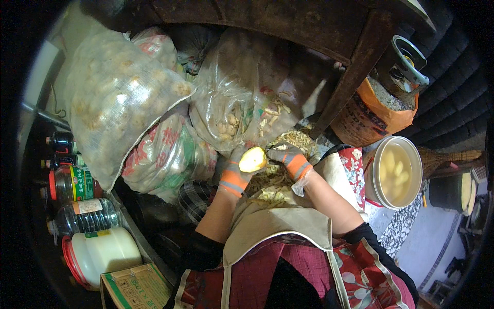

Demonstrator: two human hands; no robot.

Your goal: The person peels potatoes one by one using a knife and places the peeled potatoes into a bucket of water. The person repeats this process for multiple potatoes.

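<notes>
Both hands wear grey-and-orange gloves over my lap. My left hand [236, 170] holds a pale yellow peeled potato [252, 159], its bright face turned up. Just right of it, my right hand [289, 157] has its fingers curled together; a small pale thing shows at the fingertips, too small to name. A bit of clear plastic hangs at the right wrist. Below the hands, peelings [272, 196] lie on the beige apron [278, 220], with more peelings [295, 141] heaped beyond them. A white bucket [417, 170] at the right holds peeled potatoes [394, 168] in cloudy water.
A large mesh sack of potatoes [119, 92] stands at the left, above a red-and-green printed bag [170, 158]. An open clear plastic bag [227, 96] is ahead. Bottles [87, 216] line the left side. A wooden table leg [347, 77] and an orange bag [359, 116] stand at the right.
</notes>
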